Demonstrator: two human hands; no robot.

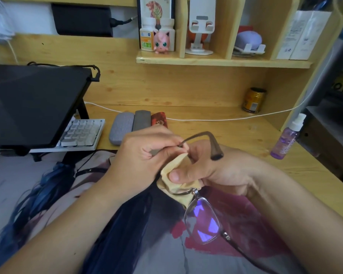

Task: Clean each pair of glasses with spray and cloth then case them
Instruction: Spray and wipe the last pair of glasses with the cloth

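Above the printed mat, my left hand (147, 153) pinches the thin-framed glasses' (203, 220) curved temple; my right hand (210, 171) grips the soft, crumpled yellow cloth (178, 186) over one lens.

We see the glasses (203, 220) held above the counter, metal-framed with rectangular lenses — the one bare lens throws back violet glints, and one dark temple arm arches up over the fingers. The cloth (178, 182), pale yellow and crumpled, wraps the other lens. The spray bottle (287, 138) stands upright near the counter's right edge, clear purple with a white nozzle and cap. Three cases lie side by side at the back — a light grey case (120, 128), a darker grey case (141, 120), both shut, and a red patterned case (159, 120).
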